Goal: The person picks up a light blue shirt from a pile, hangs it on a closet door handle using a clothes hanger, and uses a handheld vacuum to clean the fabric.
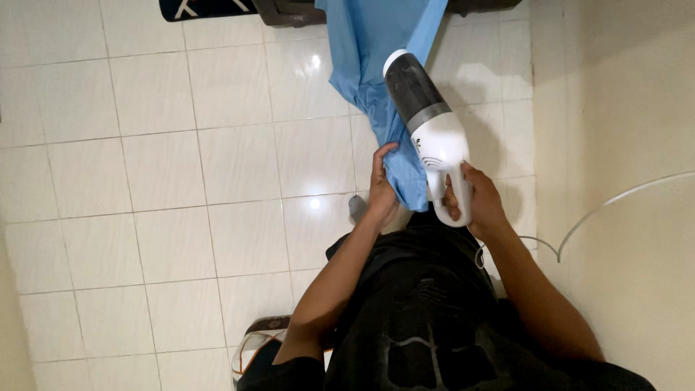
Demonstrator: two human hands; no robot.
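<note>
A person's dark-clothed torso fills the bottom of the view, both bare forearms reaching forward over a white tiled floor [145, 166]. The right hand [478, 203] is wrapped tight around the handle of a white handheld vacuum [434, 137], its dark dust chamber angled up and away. The left hand [381, 185] pinches the lower edge of a blue cloth [373, 65], which hangs from what may be a dark chair at the top.
</note>
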